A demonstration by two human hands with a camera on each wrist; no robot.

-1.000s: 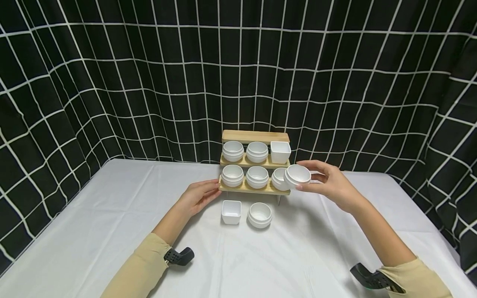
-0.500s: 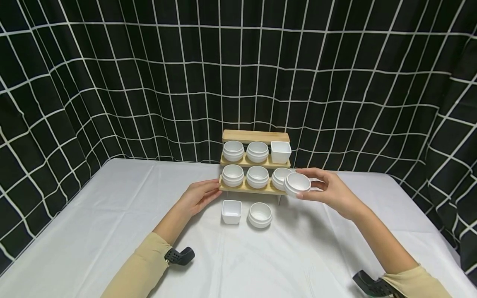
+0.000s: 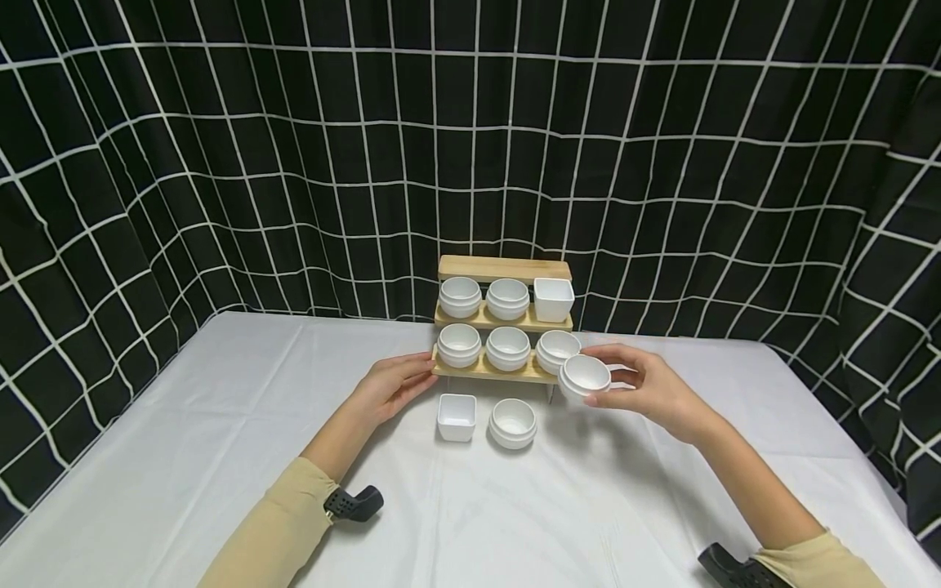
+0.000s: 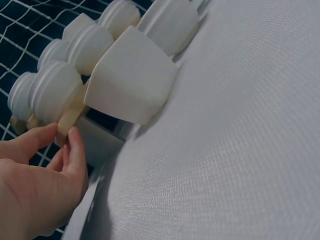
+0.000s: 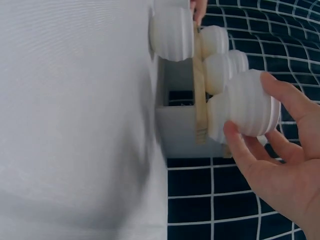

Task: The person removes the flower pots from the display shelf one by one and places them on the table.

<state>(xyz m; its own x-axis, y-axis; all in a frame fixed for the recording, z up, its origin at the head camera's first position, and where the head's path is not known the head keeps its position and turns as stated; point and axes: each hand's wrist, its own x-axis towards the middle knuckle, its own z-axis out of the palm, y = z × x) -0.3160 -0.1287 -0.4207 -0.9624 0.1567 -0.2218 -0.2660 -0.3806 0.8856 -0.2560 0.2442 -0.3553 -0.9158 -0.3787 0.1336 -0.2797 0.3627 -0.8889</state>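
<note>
In my right hand (image 3: pixel 650 388) I hold a round white bowl (image 3: pixel 585 377), thumb and fingers around its side, in the air just in front of the lower shelf's right end. The right wrist view shows the same bowl (image 5: pixel 250 102) between thumb and fingertips. My left hand (image 3: pixel 393 388) pinches the left end of the wooden lower shelf (image 3: pixel 481 369) of a tiered stand; the left wrist view shows thumb and finger on the shelf end (image 4: pixel 70 117). Several round bowls (image 3: pixel 507 349) stand along that shelf. Round bowls (image 3: pixel 460 297) and a square bowl (image 3: pixel 554 300) occupy the middle shelf.
On the white tablecloth (image 3: pixel 331 351) before the stand are a square bowl (image 3: pixel 457 417) and a round bowl (image 3: pixel 513 424). The wooden top shelf (image 3: pixel 503 268) holds nothing. Behind everything hangs a black curtain (image 3: pixel 470 147) with a white grid.
My right hand has brought the round bowl down and slightly toward me, uncovering more of the bowl at the lower shelf's right end. The left hand has stayed on the shelf.
</note>
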